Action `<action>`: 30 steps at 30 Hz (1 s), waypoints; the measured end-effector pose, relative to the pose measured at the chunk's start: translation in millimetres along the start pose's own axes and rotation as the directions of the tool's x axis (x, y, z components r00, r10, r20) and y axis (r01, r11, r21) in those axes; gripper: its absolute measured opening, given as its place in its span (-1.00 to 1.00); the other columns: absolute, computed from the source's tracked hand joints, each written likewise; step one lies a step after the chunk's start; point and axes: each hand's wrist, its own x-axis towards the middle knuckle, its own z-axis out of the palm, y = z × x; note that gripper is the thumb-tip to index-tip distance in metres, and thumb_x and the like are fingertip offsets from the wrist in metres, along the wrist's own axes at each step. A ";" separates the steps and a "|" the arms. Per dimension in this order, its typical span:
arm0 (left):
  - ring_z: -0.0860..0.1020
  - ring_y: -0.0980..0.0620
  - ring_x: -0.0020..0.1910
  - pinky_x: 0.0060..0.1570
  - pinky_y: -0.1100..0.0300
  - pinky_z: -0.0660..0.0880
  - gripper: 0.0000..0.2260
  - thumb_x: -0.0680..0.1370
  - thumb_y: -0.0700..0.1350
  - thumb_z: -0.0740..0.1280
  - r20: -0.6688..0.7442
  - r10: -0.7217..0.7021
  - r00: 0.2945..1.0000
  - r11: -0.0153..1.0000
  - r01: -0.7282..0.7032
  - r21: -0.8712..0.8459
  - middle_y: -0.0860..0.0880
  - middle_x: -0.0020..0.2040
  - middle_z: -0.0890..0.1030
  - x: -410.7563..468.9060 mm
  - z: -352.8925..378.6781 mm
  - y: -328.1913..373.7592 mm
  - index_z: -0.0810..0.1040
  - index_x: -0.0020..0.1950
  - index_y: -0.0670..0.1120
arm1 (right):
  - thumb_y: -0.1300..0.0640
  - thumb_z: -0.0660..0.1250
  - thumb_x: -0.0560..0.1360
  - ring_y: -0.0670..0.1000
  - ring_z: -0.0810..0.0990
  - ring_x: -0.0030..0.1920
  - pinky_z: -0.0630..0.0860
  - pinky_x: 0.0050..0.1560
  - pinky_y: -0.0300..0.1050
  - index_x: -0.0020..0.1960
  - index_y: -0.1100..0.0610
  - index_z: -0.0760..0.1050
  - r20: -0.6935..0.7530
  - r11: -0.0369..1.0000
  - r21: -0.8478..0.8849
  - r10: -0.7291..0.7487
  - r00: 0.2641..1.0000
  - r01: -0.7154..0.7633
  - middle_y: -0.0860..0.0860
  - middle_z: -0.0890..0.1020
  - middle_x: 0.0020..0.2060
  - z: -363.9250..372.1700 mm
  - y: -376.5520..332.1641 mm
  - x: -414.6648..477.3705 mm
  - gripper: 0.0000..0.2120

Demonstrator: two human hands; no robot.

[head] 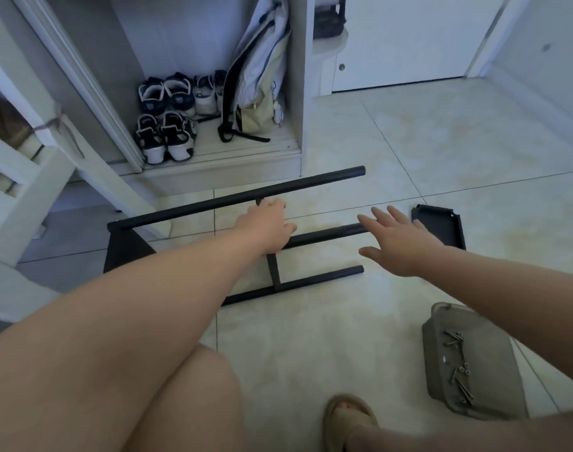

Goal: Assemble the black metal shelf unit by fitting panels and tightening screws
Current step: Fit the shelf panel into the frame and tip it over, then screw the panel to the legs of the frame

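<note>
Head camera, looking down: finds the black frame (233, 199) lying on its side on the tiled floor (344, 337), centre-left, with three tubes pointing right, a flat panel already fixed at the left end and a crossbar joining the tubes. Grips that frame with the left hand (269, 226), fingers curled over it where the middle tube (327, 234) meets the crossbar. Holds the right hand (399, 236) wide open, fingers spread, empty, just beside the middle tube's free right end. Leaves a loose panel (441, 230) flat on the floor, farther right, unattached. Has screws (458, 383) waiting in a grey tray (441, 337), near right. Looks about mid-build: needs that panel fitted onto the open tube ends, then the screws driven and tightened.
</note>
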 end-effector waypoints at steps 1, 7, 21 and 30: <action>0.36 -0.19 0.42 0.35 -0.11 0.38 -0.49 0.63 0.13 0.22 -0.002 0.046 0.999 0.999 -0.046 0.002 -0.12 0.50 0.34 -6.7 1.2 13.2 0.27 0.54 -0.03 | -0.24 0.06 0.67 0.11 -0.20 0.64 0.02 0.56 0.32 0.65 -0.10 -0.16 -0.019 1.000 0.009 0.022 1.000 -0.022 -0.02 -0.12 0.65 -1.1 10.8 -13.5 -0.33; 0.44 -0.11 0.35 0.32 0.00 0.40 -0.54 0.62 0.14 0.25 0.101 0.244 0.964 0.966 -0.233 -0.109 -0.08 0.42 0.44 -29.6 35.3 101.4 0.37 0.47 -0.02 | -0.26 0.05 0.67 0.10 -0.20 0.64 0.09 0.56 0.27 0.65 -0.13 -0.20 0.012 0.982 0.024 0.185 0.983 -0.185 -0.07 -0.15 0.65 17.4 80.1 -85.9 -0.32; 0.40 -0.11 0.42 0.34 0.02 0.36 -0.51 0.65 0.11 0.22 0.537 0.374 0.756 0.921 -0.372 -0.118 -0.09 0.48 0.40 38.3 206.1 206.5 0.25 0.54 -0.02 | -0.16 0.12 0.69 0.20 0.31 0.51 0.35 0.44 0.09 0.64 -0.01 0.08 0.447 0.876 0.132 0.365 0.817 -0.464 0.12 0.28 0.57 175.4 183.4 -73.0 -0.41; 0.59 -0.05 0.03 -0.04 0.24 0.44 -0.63 0.65 0.03 0.26 0.495 0.432 0.754 0.882 -0.237 -0.408 -0.11 0.31 0.56 89.9 305.6 265.3 0.47 0.42 -0.08 | -0.05 0.21 0.66 0.25 0.51 0.32 0.49 0.28 0.05 0.56 0.04 0.25 0.535 0.792 0.194 0.410 0.739 -0.579 0.22 0.50 0.38 270.5 210.4 -29.3 -0.50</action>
